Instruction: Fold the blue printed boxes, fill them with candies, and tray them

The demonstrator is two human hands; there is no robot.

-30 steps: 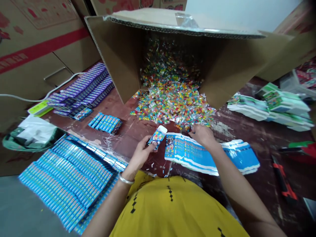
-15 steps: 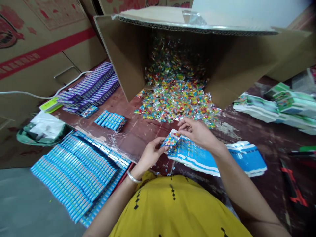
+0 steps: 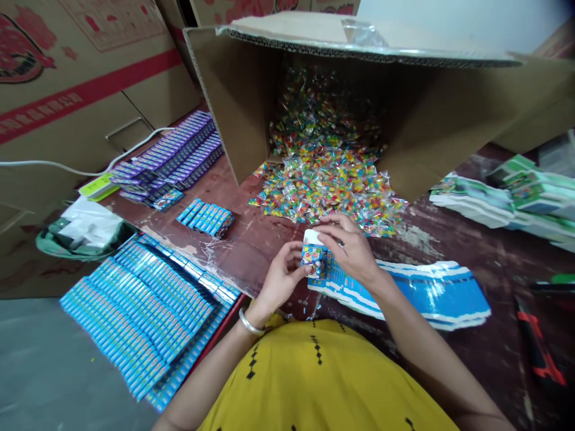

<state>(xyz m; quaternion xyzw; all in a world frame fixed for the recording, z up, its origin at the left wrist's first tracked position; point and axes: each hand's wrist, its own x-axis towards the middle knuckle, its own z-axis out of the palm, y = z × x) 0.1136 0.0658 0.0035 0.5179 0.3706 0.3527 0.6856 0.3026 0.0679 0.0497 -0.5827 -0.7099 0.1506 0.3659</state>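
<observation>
My left hand [image 3: 285, 272] grips a small blue candy box [image 3: 313, 261] by its sides, thumb across the printed front. The white flap at the box's top stands up. At that flap are the fingers of my right hand [image 3: 345, 244], bent and touching the box's upper edge; whether anything is between them is hidden. Under and right of my right hand lies a fanned row of flat blue cartons [image 3: 426, 290]. Just beyond both hands, clear bags of colourful candies [image 3: 327, 185] spill from a large cardboard box [image 3: 238, 108] lying on its side.
Filled blue boxes [image 3: 139, 317] are stacked in rows at the left, with a short row of blue boxes [image 3: 205, 216] nearer. Purple boxes [image 3: 171, 155] stand behind. Green cartons [image 3: 534, 191] and a red-and-black cutter [image 3: 539, 347] lie at the right.
The box in my left hand has turned more upright, and its white flap now shows. My right hand has shifted onto the box's top edge. The whole view has moved slightly.
</observation>
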